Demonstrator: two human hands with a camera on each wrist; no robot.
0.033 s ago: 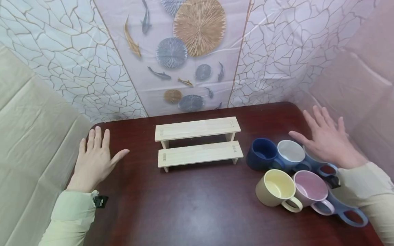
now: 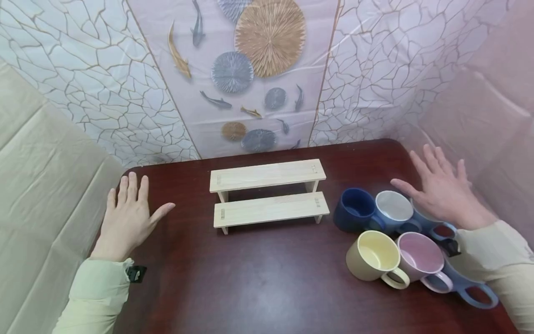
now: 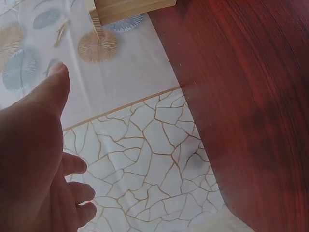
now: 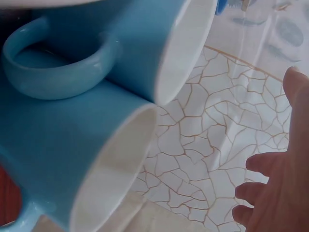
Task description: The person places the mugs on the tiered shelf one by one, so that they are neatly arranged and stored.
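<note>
Well, lt-blue mug [image 4: 58, 135] near R grip [image 2: 447, 192], w/ gap.

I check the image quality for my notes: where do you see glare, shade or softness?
Head view: pale glare on the table, toward the bottom centre; left wrist view: the left hand is in shade, darkest near the picture's left edge; right wrist view: the blue mugs look slightly soft.
</note>
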